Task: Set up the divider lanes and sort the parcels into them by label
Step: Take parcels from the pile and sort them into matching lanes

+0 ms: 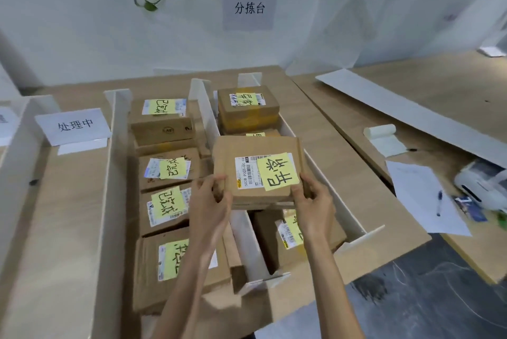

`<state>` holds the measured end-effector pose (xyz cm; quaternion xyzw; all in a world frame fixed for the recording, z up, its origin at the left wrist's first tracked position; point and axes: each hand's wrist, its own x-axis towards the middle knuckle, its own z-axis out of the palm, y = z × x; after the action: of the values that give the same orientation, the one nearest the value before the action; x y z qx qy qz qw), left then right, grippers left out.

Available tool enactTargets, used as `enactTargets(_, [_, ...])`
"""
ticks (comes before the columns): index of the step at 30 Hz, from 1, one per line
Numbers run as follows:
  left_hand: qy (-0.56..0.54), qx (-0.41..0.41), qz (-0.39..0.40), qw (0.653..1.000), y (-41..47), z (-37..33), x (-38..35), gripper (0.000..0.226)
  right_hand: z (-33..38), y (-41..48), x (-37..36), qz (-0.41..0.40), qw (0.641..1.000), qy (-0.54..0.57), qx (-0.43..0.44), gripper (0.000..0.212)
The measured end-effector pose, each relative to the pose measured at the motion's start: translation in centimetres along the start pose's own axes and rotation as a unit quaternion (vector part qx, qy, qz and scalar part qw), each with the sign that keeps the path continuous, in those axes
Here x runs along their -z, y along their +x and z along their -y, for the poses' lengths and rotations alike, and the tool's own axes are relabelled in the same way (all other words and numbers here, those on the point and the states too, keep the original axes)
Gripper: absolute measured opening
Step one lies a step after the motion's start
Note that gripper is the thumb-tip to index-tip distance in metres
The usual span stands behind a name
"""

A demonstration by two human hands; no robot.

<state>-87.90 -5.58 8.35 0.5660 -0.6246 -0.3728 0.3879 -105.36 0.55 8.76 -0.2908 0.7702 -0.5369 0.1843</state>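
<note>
- Parcel point(255, 152) with yellow note: held raised over the right-hand lane point(347, 215), above other parcels point(248, 108) there.
- My left hand point(212, 201) grips its near-left edge; my right hand point(314, 201) pinches its near-right corner.

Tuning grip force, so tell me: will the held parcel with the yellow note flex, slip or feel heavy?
Probably stiff: the held parcel is flat cardboard and sits level though left hand and right hand grip only its near corners. Likely light, since an edge hold alone carries it. Matte card should hardly slip.
</note>
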Motion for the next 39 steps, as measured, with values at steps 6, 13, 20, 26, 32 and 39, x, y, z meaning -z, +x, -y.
enactTargets(6, [-0.021,0.041,-0.01,0.999,6.0,-1.0,-5.8,0.024,0.3,8.8,-1.0,0.02,1.0,-0.008,0.009,0.029])
enactTargets(13, [0.005,0.027,-0.054,0.998,11.4,-1.9,-9.6,0.033,-0.2,16.0,-3.5,0.065,0.998,-0.007,0.005,0.034])
enactTargets(20, [0.04,0.072,-0.094,0.992,16.6,-2.5,-13.2,0.034,-0.7,23.4,-6.4,0.118,0.992,0.036,-0.017,0.031])
enactTargets(26, [0.059,0.114,-0.114,0.985,19.9,-2.1,-15.9,0.035,-1.7,28.1,-8.4,0.165,0.985,0.034,-0.033,0.033])
enactTargets(32, [0.094,0.141,-0.102,0.98,20.7,-0.9,-17.8,0.036,-3.7,30.1,-9.1,0.204,0.976,0.021,-0.068,0.034])
enactTargets(39, [0.092,0.14,-0.112,0.979,19.7,-0.2,-18.7,0.038,-3.9,29.6,-8.9,0.201,0.979,-0.014,-0.018,0.036])
